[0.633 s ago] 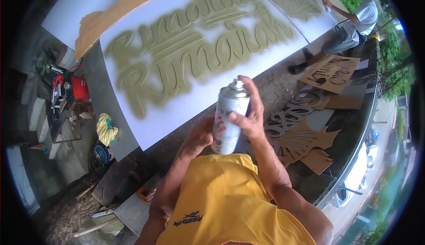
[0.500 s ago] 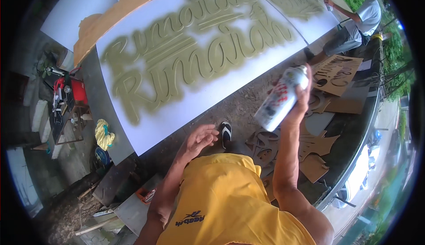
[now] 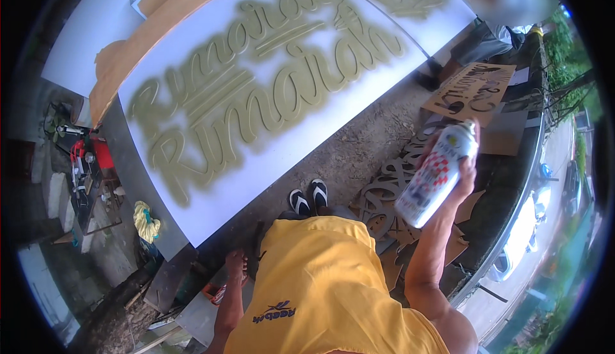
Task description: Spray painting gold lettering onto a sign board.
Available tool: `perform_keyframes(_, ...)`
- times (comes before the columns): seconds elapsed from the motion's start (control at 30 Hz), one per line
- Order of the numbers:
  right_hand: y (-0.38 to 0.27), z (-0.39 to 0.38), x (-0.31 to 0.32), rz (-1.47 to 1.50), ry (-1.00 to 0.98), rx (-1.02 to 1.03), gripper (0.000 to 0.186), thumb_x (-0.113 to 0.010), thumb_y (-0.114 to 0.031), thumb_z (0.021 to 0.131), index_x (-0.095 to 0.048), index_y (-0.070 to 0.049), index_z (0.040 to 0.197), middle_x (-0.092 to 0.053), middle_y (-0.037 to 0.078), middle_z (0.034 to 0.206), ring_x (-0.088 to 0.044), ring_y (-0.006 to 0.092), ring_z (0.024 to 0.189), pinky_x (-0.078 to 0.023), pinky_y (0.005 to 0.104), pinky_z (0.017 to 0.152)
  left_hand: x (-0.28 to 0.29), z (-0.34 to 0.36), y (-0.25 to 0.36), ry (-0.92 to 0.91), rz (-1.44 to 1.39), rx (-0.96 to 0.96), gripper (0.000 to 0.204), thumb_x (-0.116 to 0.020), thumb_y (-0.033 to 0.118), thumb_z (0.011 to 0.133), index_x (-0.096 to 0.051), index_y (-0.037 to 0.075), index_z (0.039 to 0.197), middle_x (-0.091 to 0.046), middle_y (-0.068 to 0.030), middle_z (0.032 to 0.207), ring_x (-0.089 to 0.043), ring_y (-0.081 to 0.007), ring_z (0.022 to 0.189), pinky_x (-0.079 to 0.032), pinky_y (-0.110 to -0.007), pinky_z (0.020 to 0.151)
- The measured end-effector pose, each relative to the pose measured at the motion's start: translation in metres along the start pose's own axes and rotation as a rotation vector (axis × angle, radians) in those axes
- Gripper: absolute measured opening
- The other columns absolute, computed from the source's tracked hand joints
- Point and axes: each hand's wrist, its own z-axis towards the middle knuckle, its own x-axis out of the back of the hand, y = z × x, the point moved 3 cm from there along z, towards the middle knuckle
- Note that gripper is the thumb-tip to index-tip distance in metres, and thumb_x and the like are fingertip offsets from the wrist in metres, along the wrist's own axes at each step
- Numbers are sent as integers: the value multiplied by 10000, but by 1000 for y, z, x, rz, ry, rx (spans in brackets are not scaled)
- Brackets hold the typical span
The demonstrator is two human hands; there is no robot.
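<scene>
My right hand (image 3: 466,178) grips a white spray can (image 3: 434,173) with a red checkered pattern, held tilted out to my right. My left hand (image 3: 236,264) hangs low by my left side, fingers curled and apparently empty. In front of me lies a large white sheet (image 3: 211,219) bearing raised script letters (image 3: 262,114) coated in olive-green, with hazy overspray round them. An orange-brown board (image 3: 109,85) runs along its far left edge.
A co-worker (image 3: 490,34) is at the far right. Cardboard signs (image 3: 467,91) and cut-out letters (image 3: 378,200) lie at right beside a curved ledge (image 3: 535,162). Red equipment (image 3: 99,152) and a yellow glove (image 3: 146,221) are at left. My sandalled feet (image 3: 318,194) stand on dirty ground.
Both hands were together at the can; my left hand has left it and dropped to my side, while my right hand has moved the can out rightward.
</scene>
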Motion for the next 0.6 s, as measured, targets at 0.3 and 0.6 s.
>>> perform_keyframes(0.3,10,44,-1,202,327,-96,816,-692,-442,910,-310,-129,1560,-646,230,1041,-727,322,835,-652,443,639,-35,29,-36,-189,-170,186,145,-609,236,1002,-633,120,1085,-651,-34,782,-630,-141,605,-498,-319,492)
perform_keyframes(0.6,47,173,23,228,-163,-21,805,-756,-369,865,-351,-187,1537,-605,233,1105,-703,303,863,-664,413,636,-115,11,-3,-47,-380,112,160,-616,251,999,-620,106,1067,-620,-13,781,-609,-110,617,-462,-280,472)
